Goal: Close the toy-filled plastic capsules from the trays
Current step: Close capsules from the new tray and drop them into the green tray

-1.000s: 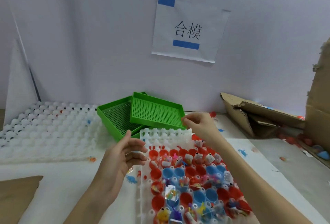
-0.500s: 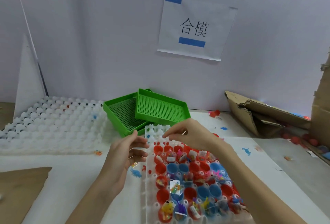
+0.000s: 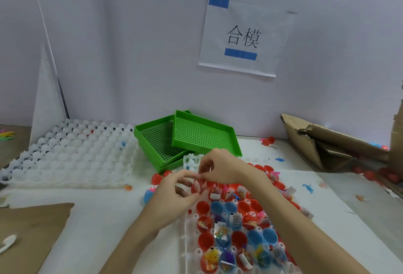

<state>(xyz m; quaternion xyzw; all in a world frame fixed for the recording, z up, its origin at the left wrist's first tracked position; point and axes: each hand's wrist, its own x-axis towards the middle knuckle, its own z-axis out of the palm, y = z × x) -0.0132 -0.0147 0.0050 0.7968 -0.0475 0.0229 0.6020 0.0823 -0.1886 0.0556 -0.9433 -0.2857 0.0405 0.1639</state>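
Both hands have been brought together since 0.5 s ago: a red capsule half point(image 3: 199, 184) is pinched between the left hand point(image 3: 174, 195) and right hand point(image 3: 220, 167) above the capsule tray's point(image 3: 189, 241) far end. "合模" is printed on the wall sign point(image 3: 246, 35).

Worktop point(image 3: 104, 225): white surface, as I see it.
Left: white tray stack point(image 3: 72, 153); brown board point(image 3: 28, 230).
Centre: green trays point(image 3: 189, 140); capsule tray point(image 3: 235, 225).
Right: torn cardboard point(image 3: 322, 142).

Item pinched between fingertips point(image 3: 197, 175) blurred, perhaps transparent.
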